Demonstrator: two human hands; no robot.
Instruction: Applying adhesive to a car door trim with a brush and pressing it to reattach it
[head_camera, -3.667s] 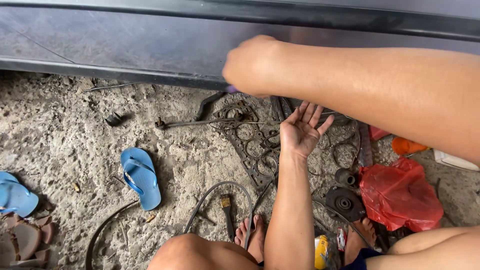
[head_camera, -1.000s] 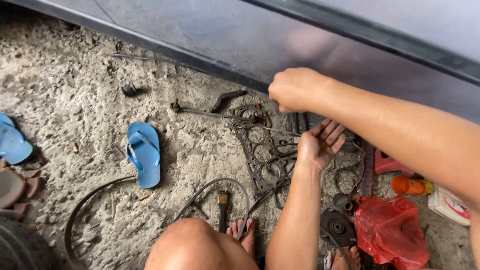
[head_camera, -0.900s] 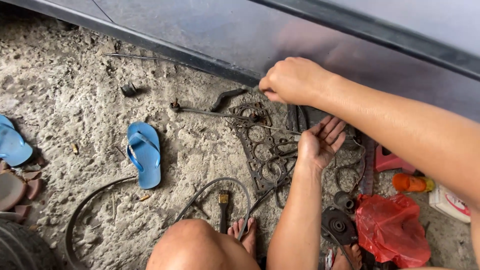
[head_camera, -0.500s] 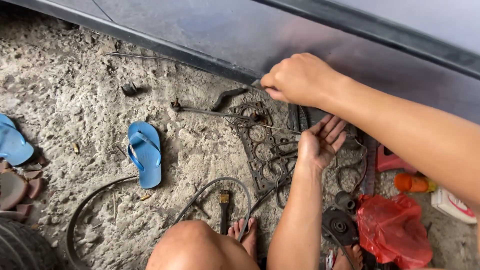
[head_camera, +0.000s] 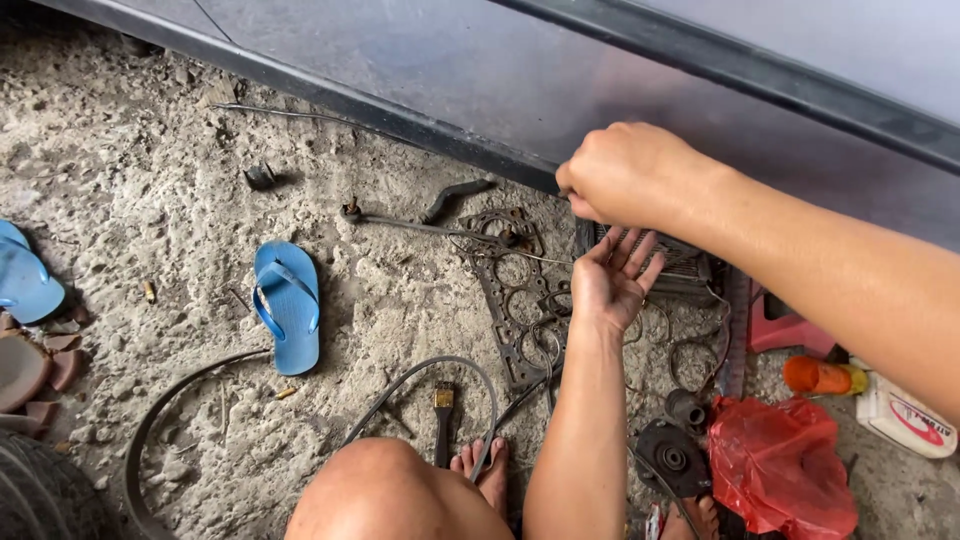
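Right hand: curling into a loose fist at the lower edge of the car body, fingertips pinching toward something too small to make out — whether anything is actually being gripped cannot be told.
Left hand: opening palm-up just beneath the right one, fingers spreading and reaching upward, holding nothing.
Gasket: lying flat on the gravel ground just left of the open hand, ringed holes showing.
Long rod: lying across the dirt beside the gasket's top edge.
Blue sandal: sitting well apart to the left.
Red plastic bag: slumping at the lower right — an orange bottle lying just above it.
Person: crouching, bare knee and toes showing at the bottom edge.
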